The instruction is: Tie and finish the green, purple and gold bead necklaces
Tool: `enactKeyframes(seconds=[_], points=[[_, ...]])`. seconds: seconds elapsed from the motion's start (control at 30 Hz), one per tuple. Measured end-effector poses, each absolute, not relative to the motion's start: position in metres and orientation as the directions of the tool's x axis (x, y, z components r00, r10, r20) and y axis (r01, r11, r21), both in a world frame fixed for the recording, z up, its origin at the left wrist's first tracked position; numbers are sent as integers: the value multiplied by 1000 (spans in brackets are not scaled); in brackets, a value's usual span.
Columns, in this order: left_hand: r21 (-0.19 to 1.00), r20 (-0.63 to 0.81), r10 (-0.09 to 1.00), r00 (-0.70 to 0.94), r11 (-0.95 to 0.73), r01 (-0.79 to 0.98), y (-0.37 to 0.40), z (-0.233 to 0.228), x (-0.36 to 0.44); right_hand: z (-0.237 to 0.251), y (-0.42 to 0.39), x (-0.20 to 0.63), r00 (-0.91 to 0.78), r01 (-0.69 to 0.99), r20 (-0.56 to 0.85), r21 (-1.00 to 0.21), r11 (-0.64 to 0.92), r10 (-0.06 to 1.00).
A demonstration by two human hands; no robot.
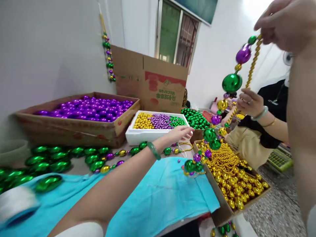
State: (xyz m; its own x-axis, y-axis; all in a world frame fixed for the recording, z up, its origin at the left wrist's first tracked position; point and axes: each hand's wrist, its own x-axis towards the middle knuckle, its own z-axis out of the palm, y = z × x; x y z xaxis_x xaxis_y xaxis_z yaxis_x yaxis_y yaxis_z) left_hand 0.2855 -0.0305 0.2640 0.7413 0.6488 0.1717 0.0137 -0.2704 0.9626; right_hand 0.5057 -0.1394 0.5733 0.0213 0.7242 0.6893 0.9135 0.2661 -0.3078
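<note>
My right hand (283,23) is raised at the upper right, shut on the top of a bead strand (232,82) that hangs down with large green, purple and gold beads. The strand's lower end reaches the turquoise cloth (160,194) by a cardboard box of gold beads (222,204). My left hand (179,133), with a green bangle on the wrist, stretches forward with extended fingers and holds nothing. It hovers at the right front corner of a white foam box (138,136) of small gold, purple and green beads.
A cardboard tray of purple beads (74,126) stands at the left, with large green beads (49,161) in front of it. A white thread spool (14,204) lies near left. An open carton (163,89) stands behind. A co-worker's hand (249,102) works at the right.
</note>
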Motion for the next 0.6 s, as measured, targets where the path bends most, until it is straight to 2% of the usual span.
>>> enactKeyframes(seconds=[0.07,0.1,0.2,0.3,0.43,0.6], points=[[911,330,640,694,-410,-55,-32,301,294,589,-137,504,75,929,730,-299,219,679],[885,402,642,653,-455,-96,-34,321,299,590,-135,503,81,930,715,-306,206,694],[804,570,627,531,-558,-205,-42,377,316,572,-130,503,30,914,601,-340,222,798],[733,665,583,466,-630,-258,-55,412,334,549,-130,499,-36,906,508,-348,243,861],[720,686,548,478,-603,-342,-71,422,354,523,-135,490,-138,880,408,-368,301,902],[743,666,564,488,-437,-507,-71,398,369,493,-137,481,-163,855,329,-424,299,930]])
